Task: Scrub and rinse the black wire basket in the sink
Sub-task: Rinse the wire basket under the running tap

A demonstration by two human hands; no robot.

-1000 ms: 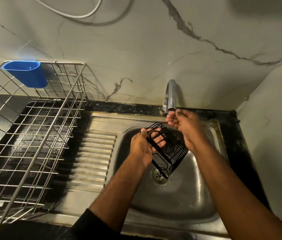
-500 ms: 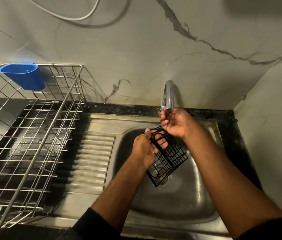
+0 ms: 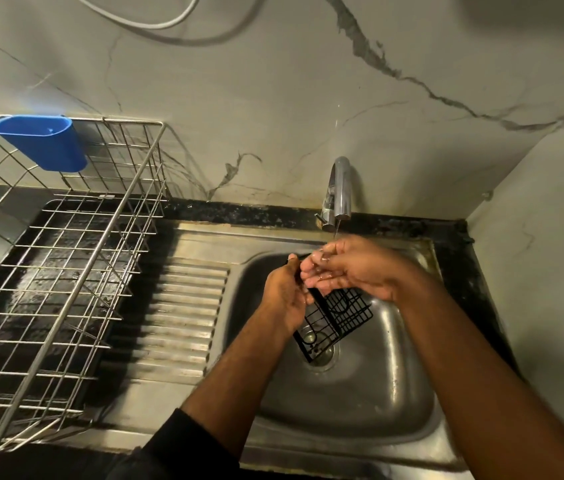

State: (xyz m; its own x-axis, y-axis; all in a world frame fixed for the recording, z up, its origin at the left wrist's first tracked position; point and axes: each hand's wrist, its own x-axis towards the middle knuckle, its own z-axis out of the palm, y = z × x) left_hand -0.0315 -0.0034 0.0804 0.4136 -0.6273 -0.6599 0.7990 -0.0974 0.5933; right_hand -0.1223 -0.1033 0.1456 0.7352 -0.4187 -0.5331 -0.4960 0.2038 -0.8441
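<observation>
A small black wire basket point(image 3: 334, 318) hangs tilted over the steel sink point(image 3: 360, 393), above the drain point(image 3: 320, 355). My left hand point(image 3: 284, 296) grips its upper left edge. My right hand point(image 3: 346, 268) lies across the basket's top end with wet fingers spread, under a thin stream of water from the chrome tap point(image 3: 339, 192). The top part of the basket is hidden behind both hands.
A large steel wire dish rack point(image 3: 66, 271) with a blue plastic cup holder point(image 3: 43, 142) stands on the left over a black tray. The ribbed drainboard point(image 3: 183, 320) lies between the rack and the sink. Marble walls close in behind and on the right.
My right hand has come down from the tap's spout onto the top of the basket. Water now runs from the tap. The basket sits a little lower in the sink.
</observation>
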